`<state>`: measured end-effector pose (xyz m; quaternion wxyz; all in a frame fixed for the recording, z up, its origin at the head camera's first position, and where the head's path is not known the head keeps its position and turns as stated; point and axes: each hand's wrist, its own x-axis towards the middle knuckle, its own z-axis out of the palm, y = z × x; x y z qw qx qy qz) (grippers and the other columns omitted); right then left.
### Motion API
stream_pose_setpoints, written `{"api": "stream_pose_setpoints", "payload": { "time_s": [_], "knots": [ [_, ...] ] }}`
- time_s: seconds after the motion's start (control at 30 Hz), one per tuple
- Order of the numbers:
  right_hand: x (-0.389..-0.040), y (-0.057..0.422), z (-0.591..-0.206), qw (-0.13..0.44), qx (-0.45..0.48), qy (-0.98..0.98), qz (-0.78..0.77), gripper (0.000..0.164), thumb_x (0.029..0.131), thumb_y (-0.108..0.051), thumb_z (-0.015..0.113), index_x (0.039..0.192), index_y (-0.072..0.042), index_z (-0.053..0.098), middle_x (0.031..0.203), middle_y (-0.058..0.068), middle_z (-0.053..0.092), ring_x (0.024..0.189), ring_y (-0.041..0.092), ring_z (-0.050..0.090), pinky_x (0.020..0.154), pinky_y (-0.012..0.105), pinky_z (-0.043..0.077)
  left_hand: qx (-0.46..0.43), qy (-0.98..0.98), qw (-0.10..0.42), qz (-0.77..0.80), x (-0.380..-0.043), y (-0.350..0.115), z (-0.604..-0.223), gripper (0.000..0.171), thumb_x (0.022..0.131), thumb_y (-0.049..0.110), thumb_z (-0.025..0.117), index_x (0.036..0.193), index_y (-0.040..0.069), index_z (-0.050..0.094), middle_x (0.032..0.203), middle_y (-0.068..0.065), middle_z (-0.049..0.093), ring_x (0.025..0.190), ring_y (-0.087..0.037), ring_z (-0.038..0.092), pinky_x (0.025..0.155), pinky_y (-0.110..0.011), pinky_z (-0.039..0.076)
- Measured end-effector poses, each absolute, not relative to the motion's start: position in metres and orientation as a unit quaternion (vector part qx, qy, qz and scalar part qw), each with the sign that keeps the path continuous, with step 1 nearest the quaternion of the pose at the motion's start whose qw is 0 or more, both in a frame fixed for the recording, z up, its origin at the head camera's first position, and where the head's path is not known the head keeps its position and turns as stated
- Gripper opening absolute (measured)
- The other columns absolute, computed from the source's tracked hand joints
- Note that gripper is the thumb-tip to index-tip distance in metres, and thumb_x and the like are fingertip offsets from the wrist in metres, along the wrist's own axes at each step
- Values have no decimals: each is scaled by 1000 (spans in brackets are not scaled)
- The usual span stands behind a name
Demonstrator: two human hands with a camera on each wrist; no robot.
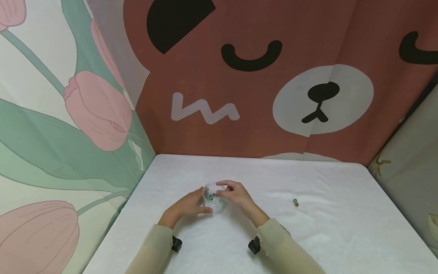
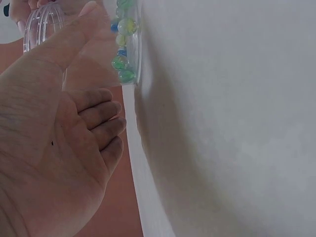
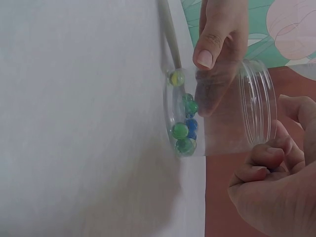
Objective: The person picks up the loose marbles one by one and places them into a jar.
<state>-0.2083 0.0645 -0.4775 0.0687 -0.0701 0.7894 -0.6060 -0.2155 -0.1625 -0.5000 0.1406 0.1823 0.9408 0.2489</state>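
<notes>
A clear, ridge-necked plastic jar (image 1: 215, 205) stands on the white cloth with several green, blue and yellow glass marbles (image 3: 183, 131) at its bottom. My left hand (image 1: 188, 205) holds the jar's left side, thumb in front; the thumb lies along its wall in the left wrist view. My right hand (image 1: 237, 196) is at the mouth, with index finger and thumb apart over the rim. In the right wrist view its other fingers (image 3: 266, 157) are bent inward, and no marble shows in them. Part of the palm is hidden.
Two loose marbles (image 1: 295, 202), one greenish and one brown, lie on the cloth to the right of the jar. White cloth (image 1: 342, 220) covers the table. A bear-print curtain (image 1: 253, 129) hangs behind it, and a tulip-print curtain (image 1: 99, 110) along the left.
</notes>
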Motion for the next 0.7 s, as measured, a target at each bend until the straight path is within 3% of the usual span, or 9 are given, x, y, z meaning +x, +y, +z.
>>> {"api": "stream_pose_setpoints", "payload": {
  "time_s": [0.7],
  "knots": [
    [-200, 89, -466, 69, -75, 812, -574, 31, 89, -18, 79, 119, -16, 75, 68, -1, 51, 64, 14, 44, 57, 26, 37, 187, 939, 138, 252, -215, -162, -499, 105, 85, 55, 76, 158, -2, 27, 162, -23, 29, 150, -38, 30, 121, -54, 29]
  ]
}}
